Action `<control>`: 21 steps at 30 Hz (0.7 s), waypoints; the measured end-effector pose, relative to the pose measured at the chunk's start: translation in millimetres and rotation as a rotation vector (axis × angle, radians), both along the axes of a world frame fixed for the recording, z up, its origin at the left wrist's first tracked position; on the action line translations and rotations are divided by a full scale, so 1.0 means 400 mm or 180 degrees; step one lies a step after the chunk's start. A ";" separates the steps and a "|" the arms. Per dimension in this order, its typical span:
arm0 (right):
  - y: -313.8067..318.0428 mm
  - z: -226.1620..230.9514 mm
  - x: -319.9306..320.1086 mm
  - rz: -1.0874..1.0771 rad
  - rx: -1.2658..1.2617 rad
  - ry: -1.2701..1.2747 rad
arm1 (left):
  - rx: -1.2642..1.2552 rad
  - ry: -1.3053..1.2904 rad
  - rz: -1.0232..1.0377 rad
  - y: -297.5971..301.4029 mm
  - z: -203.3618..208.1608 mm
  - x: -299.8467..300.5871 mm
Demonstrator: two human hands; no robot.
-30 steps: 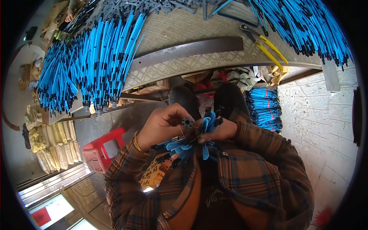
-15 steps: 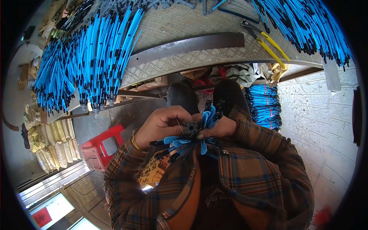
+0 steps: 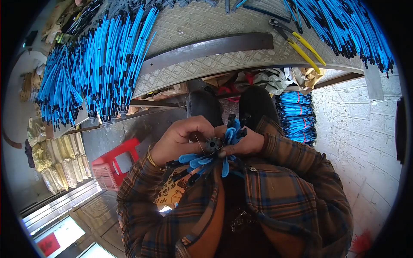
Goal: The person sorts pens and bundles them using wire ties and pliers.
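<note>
Over my lap, a round dark grey hub [image 3: 212, 145] with holes in its face sits between my hands. Flat blue strips [image 3: 198, 161] with black end pieces fan out around it. My right hand [image 3: 246, 142] is closed around some of the strips at the hub's right side, its thumb pressed near the hub's edge. On the other side my left hand [image 3: 183, 138] is closed, fingers pinching a thin wire [image 3: 198, 140] that curves beside the hub. The left fingertips are partly hidden behind the hub.
A table [image 3: 180, 66] ahead bears heaps of blue rods [image 3: 109, 60], a dark metal bar [image 3: 211, 48] and yellow-handled pliers [image 3: 303, 45]. Bundled blue rods [image 3: 296, 116] lie below at the right. A red plastic stool [image 3: 116, 163] stands at the left.
The hub has turned slightly and moved a little left, with its strips. My left hand's fingers have shifted slightly along with the wire; my right hand keeps its grip.
</note>
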State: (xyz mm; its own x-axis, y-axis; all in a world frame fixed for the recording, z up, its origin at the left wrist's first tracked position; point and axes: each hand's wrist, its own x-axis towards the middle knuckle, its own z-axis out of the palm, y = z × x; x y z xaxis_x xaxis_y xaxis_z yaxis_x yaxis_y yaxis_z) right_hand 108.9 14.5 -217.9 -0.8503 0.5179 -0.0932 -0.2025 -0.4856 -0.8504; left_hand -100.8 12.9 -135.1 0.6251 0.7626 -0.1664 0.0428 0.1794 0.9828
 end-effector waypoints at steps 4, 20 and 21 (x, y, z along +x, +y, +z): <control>-0.008 -0.006 -0.003 -0.0071 0.0180 -0.0005 | 0.0019 0.0053 -0.0241 -0.002 0.006 -0.012; -0.014 -0.003 -0.005 -0.0166 0.0347 0.0177 | 0.1019 0.1122 -0.0373 -0.026 0.079 0.000; -0.014 -0.009 -0.005 -0.0157 0.0330 0.0176 | 0.1016 0.1127 -0.0373 -0.026 0.077 0.004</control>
State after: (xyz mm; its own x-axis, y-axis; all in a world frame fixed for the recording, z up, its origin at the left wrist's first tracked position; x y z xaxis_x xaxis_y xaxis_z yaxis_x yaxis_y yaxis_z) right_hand 106.8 9.0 -221.7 -0.8260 0.5636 0.0092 -0.2718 -0.3839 -0.8824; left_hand -99.1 2.3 -104.2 0.6571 0.7380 -0.1537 0.3861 -0.1544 0.9095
